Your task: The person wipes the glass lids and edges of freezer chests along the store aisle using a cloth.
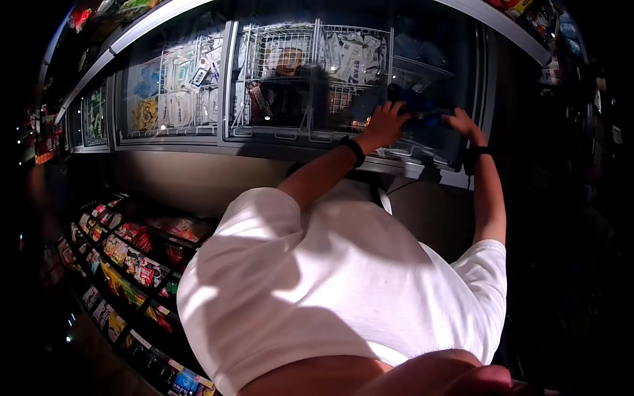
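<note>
Both hands reach over the right part of a chest freezer. My left hand, with a black band at the wrist, has its fingers curled at the left side of a dark blue item. My right hand, also banded at the wrist, closes its fingers at the item's right end. Shadow covers the item, so its kind cannot be made out. Beneath and behind it lie dim bluish packages in the freezer.
White wire baskets in the freezer hold packs, including white-wrapped ones. Yellow packs lie farther left. A shelf rack with rows of colourful snack bags stands at lower left. A cable hangs by the freezer's front.
</note>
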Action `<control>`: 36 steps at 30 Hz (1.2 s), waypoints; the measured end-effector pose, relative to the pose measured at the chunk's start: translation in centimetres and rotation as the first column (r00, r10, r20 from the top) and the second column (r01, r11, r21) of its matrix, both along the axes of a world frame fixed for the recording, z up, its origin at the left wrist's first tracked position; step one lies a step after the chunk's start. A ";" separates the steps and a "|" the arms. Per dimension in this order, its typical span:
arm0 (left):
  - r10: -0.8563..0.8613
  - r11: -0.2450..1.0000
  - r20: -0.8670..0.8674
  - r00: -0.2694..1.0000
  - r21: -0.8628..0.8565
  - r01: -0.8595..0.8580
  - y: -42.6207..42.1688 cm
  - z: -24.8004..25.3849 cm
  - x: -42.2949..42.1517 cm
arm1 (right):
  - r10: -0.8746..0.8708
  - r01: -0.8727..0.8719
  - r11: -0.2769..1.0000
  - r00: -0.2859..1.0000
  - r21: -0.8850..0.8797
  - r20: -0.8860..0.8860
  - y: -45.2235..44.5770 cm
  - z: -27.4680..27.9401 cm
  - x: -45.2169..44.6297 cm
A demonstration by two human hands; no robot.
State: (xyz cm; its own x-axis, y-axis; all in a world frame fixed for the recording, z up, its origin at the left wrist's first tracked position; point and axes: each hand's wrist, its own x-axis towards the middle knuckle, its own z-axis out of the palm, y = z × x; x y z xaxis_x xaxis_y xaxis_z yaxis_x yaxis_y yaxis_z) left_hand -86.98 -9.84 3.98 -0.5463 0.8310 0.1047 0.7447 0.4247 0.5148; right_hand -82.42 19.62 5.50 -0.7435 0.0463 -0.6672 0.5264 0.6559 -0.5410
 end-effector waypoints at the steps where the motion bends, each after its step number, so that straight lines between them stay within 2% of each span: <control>1: 0.005 1.000 0.073 0.997 -0.002 -0.004 -1.0 0.1 -0.3 | 0.051 -0.061 0.994 0.993 0.091 0.105 -1.2 -0.4 -0.1; 2: 0.014 1.000 0.149 0.989 -0.003 -0.013 -1.8 0.2 -0.4 | 0.096 -0.135 0.975 0.972 0.175 0.215 -2.5 -1.0 -0.2; 3: 0.044 0.998 0.175 0.984 0.031 -0.050 -2.7 0.3 -0.5 | 0.223 -0.250 0.960 0.955 0.124 0.196 -3.4 -2.7 0.2; 4: 0.032 0.997 0.177 0.984 0.061 -0.043 -3.5 -0.2 -0.7 | 0.371 -0.370 0.929 0.923 -0.033 0.104 -4.0 -4.6 1.0; 5: 0.025 0.995 0.173 0.985 0.088 -0.041 -4.6 -0.9 -1.0 | 0.337 -0.348 0.937 0.909 0.001 0.245 -7.9 -2.8 0.2; 6: 0.054 0.993 0.178 0.983 0.098 -0.072 -5.7 -0.7 -1.3 | 0.271 -0.275 0.961 0.927 -0.023 0.258 -9.8 -3.1 0.8; 7: 0.016 0.998 0.237 0.971 0.056 -0.030 -6.8 -0.1 -1.3 | 0.205 -0.200 0.979 0.941 -0.047 0.269 -11.6 -3.6 1.0; 8: -0.020 1.000 0.296 0.955 0.016 0.016 -8.2 -0.1 -1.6 | 0.296 -0.286 0.955 0.880 -0.084 0.371 -13.3 -3.2 -0.2; 9: -0.017 0.996 0.279 0.960 0.086 -0.007 -9.3 -1.0 -1.6 | 0.378 -0.362 0.923 0.800 -0.129 0.466 -14.8 -2.7 -1.3; 10: -0.029 0.999 0.284 0.959 0.050 0.015 -10.4 -2.1 -1.5 | 0.318 -0.328 0.942 0.818 -0.067 0.478 -16.5 -1.2 -1.0; 11: -0.037 0.999 0.289 0.957 0.018 0.033 -11.6 -3.0 -1.7 | 0.340 -0.358 0.932 0.805 -0.058 0.485 -18.2 -1.1 -0.5; 13: -0.119 0.993 0.373 0.920 0.050 0.108 -14.8 -4.3 -2.9 | 0.378 -0.341 0.918 0.907 -0.202 0.187 -20.0 -3.3 0.4; 15: -0.112 0.989 0.355 0.928 0.131 0.070 -19.7 -2.6 -4.2 | 0.435 -0.295 0.877 0.821 -0.379 0.369 -24.4 -3.8 -1.5; 16: -0.097 0.990 0.334 0.937 0.126 0.058 -22.2 -2.7 -4.6 | 0.403 -0.262 0.757 0.908 -0.598 0.113 -26.0 -3.3 -1.5; 17: -0.084 0.992 0.314 0.946 0.120 0.048 -24.1 -3.7 -4.7 | 0.422 -0.274 0.751 0.899 -0.600 0.117 -27.7 -4.3 -2.2; 18: -0.052 0.985 0.311 0.949 0.175 -0.003 -26.1 -5.0 -5.2 | 0.331 -0.143 0.773 0.922 -0.617 0.200 -29.8 -5.7 -2.7; 19: -0.022 0.971 0.313 0.949 0.231 -0.053 -28.0 -6.5 -5.3 | 0.296 -0.091 0.803 0.919 -0.589 0.261 -32.5 -6.1 -3.8; 20: -0.022 0.978 0.258 0.966 0.206 -0.033 -32.2 -3.4 -6.3 | 0.256 -0.038 0.830 0.912 -0.557 0.319 -35.2 -6.6 -5.0; 21: -0.012 0.998 0.310 0.951 0.060 -0.007 -35.6 0.5 -7.8 | 0.426 -0.317 0.858 0.879 -0.404 0.216 -37.5 -6.5 -6.9; 23: 0.186 0.967 0.254 0.949 0.121 -0.222 -40.1 0.0 -8.4 | 0.436 -0.439 0.856 0.897 -0.274 -0.075 -42.1 -8.7 -8.2; 25: 0.281 0.960 -0.150 0.948 0.055 -0.275 -44.2 0.6 -8.8 | 0.519 -0.518 0.845 0.854 -0.136 -0.027 -49.5 -3.3 -11.7; 26: 0.399 0.914 -0.153 0.904 0.145 -0.379 -45.8 1.8 -9.0 | 0.455 -0.451 0.859 0.890 -0.243 -0.044 -51.7 -2.7 -12.5; 27: 0.387 0.922 -0.088 0.918 0.050 -0.384 -47.4 2.0 -8.9 | 0.478 -0.497 0.846 0.868 -0.193 -0.137 -53.7 -2.9 -13.2; 29: 0.391 0.920 -0.040 0.920 0.017 -0.391 -50.1 2.7 -8.2 | 0.661 -0.681 0.731 0.723 -0.042 -0.202 -55.4 -4.8 -15.2; 30: 0.364 0.931 -0.053 0.930 0.024 -0.363 -50.9 3.2 -7.9 | 0.675 -0.680 0.733 0.730 -0.013 -0.101 -56.3 -5.1 -16.1; 31: 0.384 0.922 -0.017 0.923 -0.049 -0.385 -51.6 3.4 -7.3 | 0.676 -0.676 0.737 0.737 0.017 0.001 -58.2 -3.8 -17.1; 32: 0.399 0.911 0.018 0.917 -0.125 -0.394 -52.1 3.9 -6.8 | 0.647 -0.638 0.761 0.759 0.116 -0.071 -59.3 -3.1 -17.0; 33: 0.387 0.916 0.009 0.922 -0.116 -0.383 -52.3 4.8 -6.6 | 0.585 -0.564 0.811 0.788 0.157 -0.192 -60.2 -1.2 -16.6; 34: 0.374 0.922 -0.003 0.927 -0.102 -0.373 -52.5 4.4 -6.5 | 0.583 -0.558 0.809 0.802 0.186 -0.129 -60.7 -0.6 -16.6; 35: 0.354 0.932 -0.013 0.935 -0.081 -0.354 -52.3 3.7 -6.7 | 0.555 -0.514 0.829 0.804 0.222 -0.212 -60.7 -0.3 -15.9; 36: 0.319 0.941 -0.025 0.947 -0.110 -0.320 -51.8 4.3 -7.4 | 0.513 -0.468 0.854 0.830 0.227 -0.217 -60.8 0.6 -15.3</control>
